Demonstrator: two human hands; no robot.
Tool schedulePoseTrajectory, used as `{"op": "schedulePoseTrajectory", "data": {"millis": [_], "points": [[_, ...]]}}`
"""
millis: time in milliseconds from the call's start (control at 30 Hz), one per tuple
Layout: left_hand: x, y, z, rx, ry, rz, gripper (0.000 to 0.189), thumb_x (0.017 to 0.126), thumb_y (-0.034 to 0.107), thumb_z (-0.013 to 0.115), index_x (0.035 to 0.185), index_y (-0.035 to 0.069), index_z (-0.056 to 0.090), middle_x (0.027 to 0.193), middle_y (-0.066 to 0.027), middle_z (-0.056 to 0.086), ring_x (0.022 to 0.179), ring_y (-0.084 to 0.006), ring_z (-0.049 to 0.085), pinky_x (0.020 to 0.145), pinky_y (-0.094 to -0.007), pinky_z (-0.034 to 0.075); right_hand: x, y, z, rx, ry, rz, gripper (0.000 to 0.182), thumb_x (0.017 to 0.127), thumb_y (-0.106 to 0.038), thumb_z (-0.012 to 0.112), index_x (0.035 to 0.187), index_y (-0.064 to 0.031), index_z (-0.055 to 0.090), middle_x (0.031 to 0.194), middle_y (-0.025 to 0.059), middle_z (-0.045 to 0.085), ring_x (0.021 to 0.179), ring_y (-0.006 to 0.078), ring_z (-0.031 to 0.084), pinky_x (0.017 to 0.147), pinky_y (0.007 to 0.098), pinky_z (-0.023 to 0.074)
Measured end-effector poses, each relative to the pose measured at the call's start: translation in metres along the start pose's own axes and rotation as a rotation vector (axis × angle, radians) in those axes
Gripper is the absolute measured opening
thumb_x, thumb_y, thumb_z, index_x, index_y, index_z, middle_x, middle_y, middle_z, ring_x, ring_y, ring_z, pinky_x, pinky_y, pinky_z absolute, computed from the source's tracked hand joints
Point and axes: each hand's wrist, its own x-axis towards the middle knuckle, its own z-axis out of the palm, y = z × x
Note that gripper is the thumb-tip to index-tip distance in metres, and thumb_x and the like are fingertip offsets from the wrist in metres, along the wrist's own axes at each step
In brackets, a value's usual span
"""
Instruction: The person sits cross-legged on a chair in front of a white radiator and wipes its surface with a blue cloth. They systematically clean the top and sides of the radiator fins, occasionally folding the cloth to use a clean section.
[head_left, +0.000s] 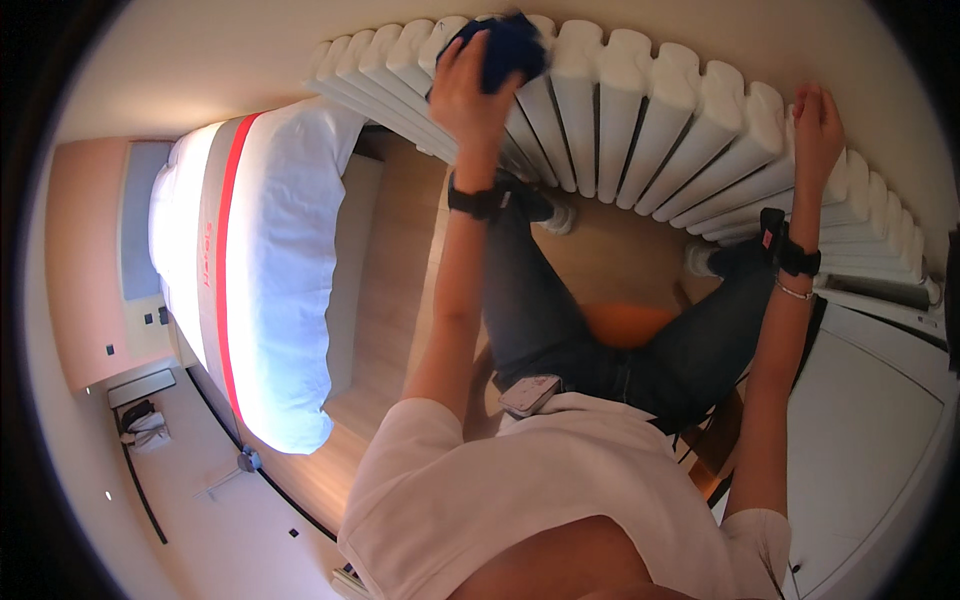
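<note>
My left hand (469, 94) is shut on a dark blue cloth (517, 56), which lies bunched over the top of a white column radiator (649, 64). Both the cloth and the fingers are slightly blurred. At the right part of the same radiator, my right hand (819, 127) is at its top edge with the fingers curled in. Nothing shows inside that hand, and whether it rests on the metal I cannot tell. Black straps circle both wrists.
I sit with knees apart on an orange seat (626, 324), facing the radiator. To the left stands a bed with a white duvet (281, 270) and a red-striped runner (229, 225) bearing writing. A white cabinet (862, 390) is close on the right. Wood flooring (390, 247) lies between.
</note>
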Motion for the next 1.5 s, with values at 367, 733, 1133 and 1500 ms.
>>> {"op": "schedulePoseTrajectory", "data": {"millis": [367,733,1133,1500], "points": [[-0.002,-0.052,0.028,0.045,0.067,0.342,0.043,0.071,0.030,0.068,0.110,0.009,0.066,0.112,-0.0040,0.069,0.111,-0.0220,0.063,0.109,-0.0393,0.028,0.010,0.027,-0.004,0.087,-0.115,0.107,0.027,0.100,-0.023,0.047,0.090,-0.0021,0.062,0.079,-0.0018,0.058,0.069,0.0061,0.048,0.062,0.0196,0.0394],[0.034,-0.177,-0.013,0.080,0.007,0.326,0.051,0.062,0.026,0.070,0.111,0.010,0.067,0.112,-0.0047,0.069,0.108,-0.0218,0.064,0.098,-0.0431,0.043,0.005,0.023,-0.007,0.020,-0.063,0.070,0.025,0.101,-0.022,0.047,0.092,-0.0025,0.061,0.076,-0.0023,0.054,0.066,0.0063,0.046,0.062,0.0196,0.0395],[0.100,-0.330,-0.051,0.402,-0.168,-0.383,0.050,0.086,0.054,0.055,0.092,0.006,0.071,0.085,-0.0201,0.069,0.084,-0.0427,0.064,0.074,-0.0485,0.049,0.003,0.014,-0.007,-0.123,-0.067,-0.013,0.029,0.101,-0.022,0.044,0.080,-0.0038,0.055,0.068,-0.0024,0.046,0.062,0.0079,0.042,0.059,0.0234,0.0373],[0.055,-0.210,-0.027,0.446,-0.164,-0.134,0.046,0.088,0.038,0.059,0.108,-0.003,0.067,0.111,-0.0184,0.067,0.104,-0.0354,0.062,0.097,-0.0423,0.045,-0.005,0.011,0.010,0.062,0.044,-0.075,0.022,0.097,-0.017,0.050,0.083,-0.0025,0.058,0.071,0.0008,0.054,0.064,0.0102,0.049,0.061,0.0253,0.0413]]}}
